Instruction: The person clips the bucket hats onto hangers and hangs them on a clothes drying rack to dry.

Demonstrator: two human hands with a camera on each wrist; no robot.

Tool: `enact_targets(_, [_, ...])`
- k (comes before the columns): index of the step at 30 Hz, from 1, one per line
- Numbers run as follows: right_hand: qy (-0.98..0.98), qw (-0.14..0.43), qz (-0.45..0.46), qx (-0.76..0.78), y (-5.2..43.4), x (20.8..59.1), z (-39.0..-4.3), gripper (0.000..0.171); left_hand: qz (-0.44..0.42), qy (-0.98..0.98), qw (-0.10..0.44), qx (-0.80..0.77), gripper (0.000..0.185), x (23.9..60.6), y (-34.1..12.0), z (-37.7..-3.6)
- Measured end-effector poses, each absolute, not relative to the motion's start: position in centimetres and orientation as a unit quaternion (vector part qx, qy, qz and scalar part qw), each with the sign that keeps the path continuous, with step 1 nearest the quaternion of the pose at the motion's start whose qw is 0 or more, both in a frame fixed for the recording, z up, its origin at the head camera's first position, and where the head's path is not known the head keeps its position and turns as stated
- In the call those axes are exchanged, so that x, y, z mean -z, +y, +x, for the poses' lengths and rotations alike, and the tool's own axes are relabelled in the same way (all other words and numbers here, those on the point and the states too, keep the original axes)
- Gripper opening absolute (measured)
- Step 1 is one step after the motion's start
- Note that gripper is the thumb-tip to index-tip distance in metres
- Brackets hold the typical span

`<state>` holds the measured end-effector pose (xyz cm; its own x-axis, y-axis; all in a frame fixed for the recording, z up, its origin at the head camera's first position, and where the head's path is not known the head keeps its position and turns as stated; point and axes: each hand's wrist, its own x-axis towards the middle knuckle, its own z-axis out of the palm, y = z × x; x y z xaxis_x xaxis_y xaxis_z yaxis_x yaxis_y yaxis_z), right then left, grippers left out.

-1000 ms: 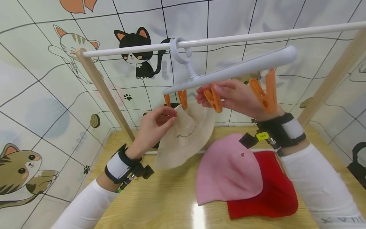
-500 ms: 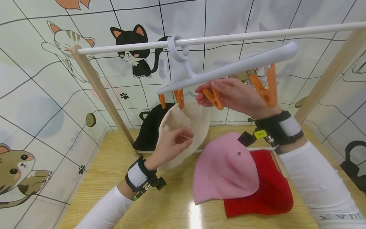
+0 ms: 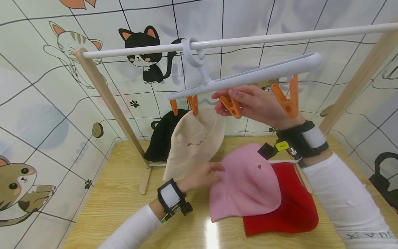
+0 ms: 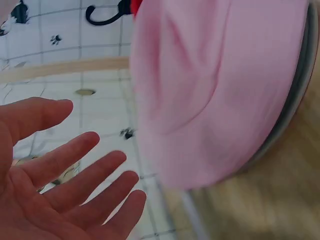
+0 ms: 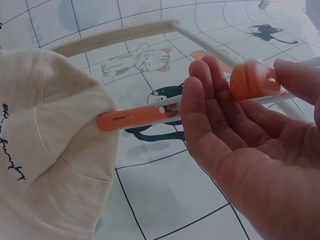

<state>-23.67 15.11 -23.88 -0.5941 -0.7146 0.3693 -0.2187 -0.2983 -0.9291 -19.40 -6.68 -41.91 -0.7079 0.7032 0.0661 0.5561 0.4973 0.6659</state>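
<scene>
My left hand (image 3: 200,176), fingers spread and relaxed, is at the left side of a pink bucket hat (image 3: 248,186) on the table. In the left wrist view that hat (image 4: 200,95) fills the space beyond the fingertips. My right hand (image 3: 256,103) holds an orange clothespin (image 3: 234,108) under the white hanger (image 3: 255,74); the thumb presses on this clothespin (image 5: 247,80) in the right wrist view. A beige bucket hat (image 3: 189,143) with dark script hangs from another orange clothespin (image 3: 194,105). Behind it hangs a black hat (image 3: 158,147).
A red hat (image 3: 295,214) lies partly under the pink one. The hanger hooks over a white rail (image 3: 280,40) on wooden posts (image 3: 112,100). One more orange clothespin (image 3: 289,98) hangs at the hanger's right end. A black object (image 3: 385,183) stands at the far right.
My left hand has left the top of the beige hat and moved down and right to the pink hat. The hanger's right end tipped up, then lowered. My right hand stays at its clothespin.
</scene>
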Motion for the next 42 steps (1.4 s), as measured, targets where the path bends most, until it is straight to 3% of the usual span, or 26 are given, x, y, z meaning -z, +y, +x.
enact_targets(13, [0.608, 0.145, -0.385, 0.679, 15.4, 24.0, -23.6, 0.033, 0.414, 0.841, 0.106, -0.333, 0.035, 45.5, -1.6, -17.4])
enact_targets(18, [0.591, 0.149, -0.388, 0.691, 15.7, 24.3, -23.8, 0.031, 0.442, 0.848, 0.077, -0.281, 0.036, 46.3, 0.2, -16.5])
enact_targets(29, [0.553, 0.169, -0.426, 0.696, 16.0, 25.1, -24.7, 0.033, 0.384, 0.884, 0.146, -0.224, 0.047, 46.9, 2.8, -14.7])
enact_targets(36, [0.554, 0.175, -0.380, 0.720, 16.0, 25.8, -24.6, 0.034, 0.408, 0.893, 0.124, -0.147, 0.050, 47.7, 3.6, -14.5])
enact_targets(42, [0.561, 0.157, -0.390, 0.713, 15.9, 26.1, -24.7, 0.035, 0.375, 0.917, 0.106, -0.088, 0.059, 47.7, 4.9, -13.7])
